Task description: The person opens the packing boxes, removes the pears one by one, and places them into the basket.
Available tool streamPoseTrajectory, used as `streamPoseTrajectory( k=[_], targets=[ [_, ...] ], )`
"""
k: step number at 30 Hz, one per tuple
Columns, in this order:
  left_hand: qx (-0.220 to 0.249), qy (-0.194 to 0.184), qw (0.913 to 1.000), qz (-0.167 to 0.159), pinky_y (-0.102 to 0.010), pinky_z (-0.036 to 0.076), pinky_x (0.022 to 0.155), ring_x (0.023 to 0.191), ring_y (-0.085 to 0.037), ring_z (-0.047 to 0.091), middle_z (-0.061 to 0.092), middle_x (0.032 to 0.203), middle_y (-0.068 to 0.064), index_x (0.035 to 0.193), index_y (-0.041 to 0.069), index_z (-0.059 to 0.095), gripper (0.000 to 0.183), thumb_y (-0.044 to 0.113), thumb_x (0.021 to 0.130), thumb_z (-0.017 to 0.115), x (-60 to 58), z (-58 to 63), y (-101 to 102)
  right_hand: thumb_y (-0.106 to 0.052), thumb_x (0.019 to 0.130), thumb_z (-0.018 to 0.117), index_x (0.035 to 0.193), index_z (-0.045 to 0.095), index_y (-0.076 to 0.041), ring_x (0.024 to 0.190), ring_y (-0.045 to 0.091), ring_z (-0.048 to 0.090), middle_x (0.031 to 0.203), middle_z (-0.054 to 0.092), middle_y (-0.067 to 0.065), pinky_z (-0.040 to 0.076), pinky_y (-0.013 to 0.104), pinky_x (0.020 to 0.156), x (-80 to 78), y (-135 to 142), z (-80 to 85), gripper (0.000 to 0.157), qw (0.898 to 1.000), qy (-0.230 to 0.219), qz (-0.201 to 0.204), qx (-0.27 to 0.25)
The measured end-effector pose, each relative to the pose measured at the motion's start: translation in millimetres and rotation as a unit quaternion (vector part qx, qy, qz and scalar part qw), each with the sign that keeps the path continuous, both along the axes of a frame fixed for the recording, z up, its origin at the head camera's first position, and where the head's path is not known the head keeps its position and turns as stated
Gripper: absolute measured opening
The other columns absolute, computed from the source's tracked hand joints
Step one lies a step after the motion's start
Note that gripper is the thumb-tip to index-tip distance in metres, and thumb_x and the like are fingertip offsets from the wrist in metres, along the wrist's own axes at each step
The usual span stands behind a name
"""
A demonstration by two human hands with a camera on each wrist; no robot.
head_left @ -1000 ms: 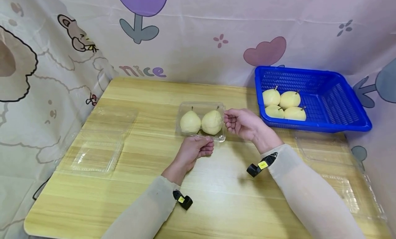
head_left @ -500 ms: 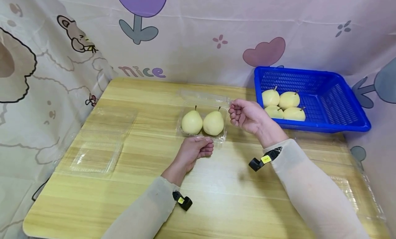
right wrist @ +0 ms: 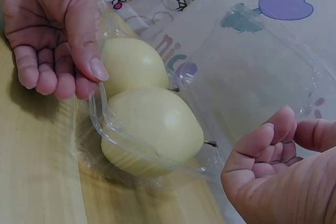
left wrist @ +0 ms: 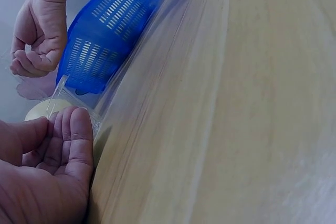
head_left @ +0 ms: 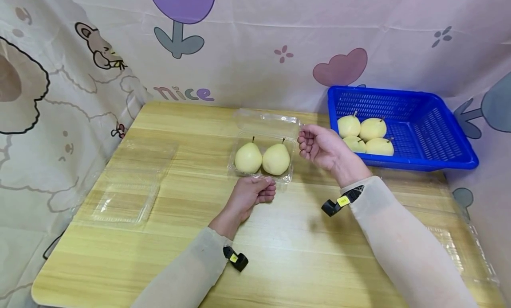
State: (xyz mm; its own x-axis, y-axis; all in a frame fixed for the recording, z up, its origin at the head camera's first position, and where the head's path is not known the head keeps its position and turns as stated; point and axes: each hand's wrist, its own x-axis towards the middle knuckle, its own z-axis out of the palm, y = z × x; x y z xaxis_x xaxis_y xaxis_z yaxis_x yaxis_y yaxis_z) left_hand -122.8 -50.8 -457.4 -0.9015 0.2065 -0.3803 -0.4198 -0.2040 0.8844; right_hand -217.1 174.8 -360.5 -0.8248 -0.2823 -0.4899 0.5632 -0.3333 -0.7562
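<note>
Two pale yellow pears [head_left: 248, 157] [head_left: 276, 159] sit side by side in a clear plastic clamshell container [head_left: 261, 177], stems toward the far side. Its hinged lid [head_left: 265, 123] stands raised behind them. My left hand [head_left: 246, 195] pinches the near rim between thumb and fingers; the right wrist view shows this rim [right wrist: 100, 111] under the thumb. At the lid's right corner, my right hand [head_left: 319, 148] holds the edge with curled fingers. The transparent lid [right wrist: 247, 72] fills the space beyond the right hand [right wrist: 283, 177] in its wrist view.
A blue basket [head_left: 431, 164] with several pears [head_left: 373, 129] stands at the back right. One open clear container [head_left: 123, 197] lies on the table's left, another [head_left: 443, 241] at the right, partly behind the right sleeve. A printed cloth [head_left: 255, 55] hangs behind the table [head_left: 279, 255].
The lid has swung up and back from over the pears. My right hand has moved away and slightly right with it. The left hand has stayed at the near rim.
</note>
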Motion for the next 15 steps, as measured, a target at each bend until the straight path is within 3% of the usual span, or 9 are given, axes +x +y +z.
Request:
streamPoseTrajectory(
  k=[15],
  targets=[
    [-0.008,-0.002,0.9999,-0.008,-0.022,0.064,0.074,0.077,-0.011,0.072,0.074,0.084,-0.004,0.117,-0.016,0.07,0.028,0.009,0.107,0.062,1.1,2.0,-0.8,-0.033,0.111,0.056,0.078,0.067,-0.009,0.057,0.011,0.058,0.069,0.066,0.0,0.051,0.024,0.057,-8.3,2.2,1.2,0.042,1.0,-0.002,-0.016,0.011]
  ],
)
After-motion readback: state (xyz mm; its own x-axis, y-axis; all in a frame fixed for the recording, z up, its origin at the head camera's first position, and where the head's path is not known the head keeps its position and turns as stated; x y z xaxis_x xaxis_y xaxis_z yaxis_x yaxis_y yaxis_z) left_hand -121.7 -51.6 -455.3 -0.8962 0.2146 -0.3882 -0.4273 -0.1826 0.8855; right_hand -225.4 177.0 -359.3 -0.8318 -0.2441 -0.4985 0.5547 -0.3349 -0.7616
